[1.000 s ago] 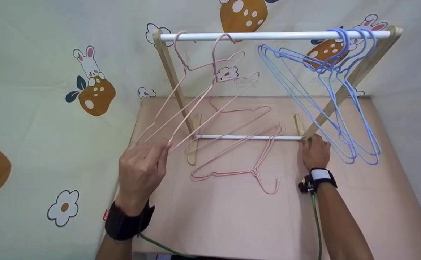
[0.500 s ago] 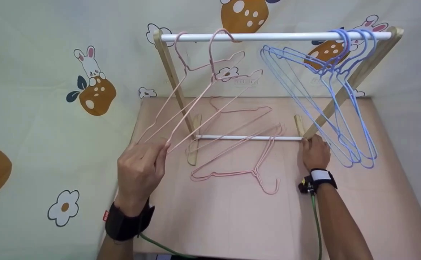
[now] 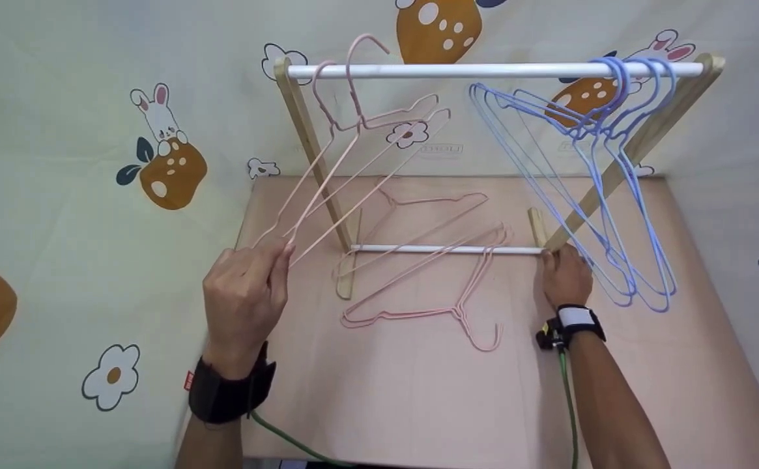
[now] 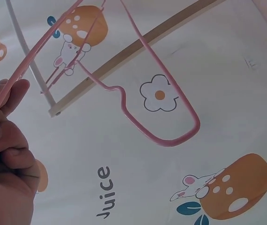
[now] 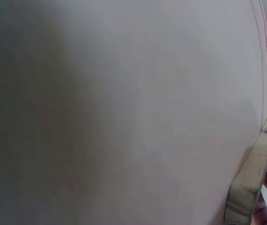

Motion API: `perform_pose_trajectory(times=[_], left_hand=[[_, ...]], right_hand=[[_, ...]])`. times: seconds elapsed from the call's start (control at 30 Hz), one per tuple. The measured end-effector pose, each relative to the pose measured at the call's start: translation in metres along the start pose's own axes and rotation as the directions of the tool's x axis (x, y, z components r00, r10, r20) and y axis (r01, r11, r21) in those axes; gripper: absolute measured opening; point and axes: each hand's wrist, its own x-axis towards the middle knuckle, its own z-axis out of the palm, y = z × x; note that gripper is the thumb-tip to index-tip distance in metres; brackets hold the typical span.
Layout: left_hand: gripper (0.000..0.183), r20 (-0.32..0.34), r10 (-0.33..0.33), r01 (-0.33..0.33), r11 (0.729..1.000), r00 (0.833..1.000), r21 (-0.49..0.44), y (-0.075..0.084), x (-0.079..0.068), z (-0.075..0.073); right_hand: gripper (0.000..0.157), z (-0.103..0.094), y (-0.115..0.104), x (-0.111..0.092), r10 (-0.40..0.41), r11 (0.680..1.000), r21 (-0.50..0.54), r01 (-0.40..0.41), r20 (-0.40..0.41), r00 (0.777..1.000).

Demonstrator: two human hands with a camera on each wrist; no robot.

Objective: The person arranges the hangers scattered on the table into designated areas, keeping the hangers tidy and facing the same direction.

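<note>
Left grip (image 3: 245,293) pinches a pink hanger (image 3: 361,124), right grip (image 3: 568,277) apparently holds the rack (image 3: 483,70); lettering (image 4: 105,192) reads "Juice".

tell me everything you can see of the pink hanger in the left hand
The pink hanger is thin and looks like coated wire, with a curved hook, sloping shoulders, a notch near its far end and a straight lower bar. It is tilted, the left hand pinching its near end. Its hook tip shows above the white top rail; whether they touch is unclear.
</note>
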Motion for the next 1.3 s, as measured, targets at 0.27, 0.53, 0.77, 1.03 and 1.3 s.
perform_pose_trajectory(times=[0.27, 0.53, 0.77, 1.03, 1.3], left_hand=[[0.013, 0.044, -0.043, 0.042, 0.999, 0.998, 0.009, -0.011, -0.002, 0.006], [0.012, 0.066, -0.076, 0.075, 0.997, 0.995, 0.019, -0.020, -0.006, 0.012], [0.011, 0.067, -0.076, 0.075, 0.997, 0.995, 0.021, -0.023, -0.010, 0.017], [0.013, 0.068, -0.076, 0.075, 0.997, 0.995, 0.024, -0.025, -0.016, 0.020], [0.014, 0.085, -0.101, 0.097, 0.994, 0.991, 0.041, -0.029, -0.022, 0.022]], right_hand=[[0.033, 0.004, 0.007, 0.003, -0.048, 0.999, -0.016, 0.047, -0.042, 0.998], [0.031, 0.002, 0.005, 0.003, -0.056, 0.998, -0.018, 0.056, -0.021, 0.998], [0.032, 0.001, 0.002, 0.001, -0.062, 0.998, -0.017, 0.062, -0.018, 0.998], [0.032, -0.002, -0.001, 0.000, -0.039, 0.999, -0.017, 0.038, -0.010, 0.999], [0.030, -0.002, -0.002, 0.000, -0.069, 0.998, -0.008, 0.069, -0.028, 0.997]])
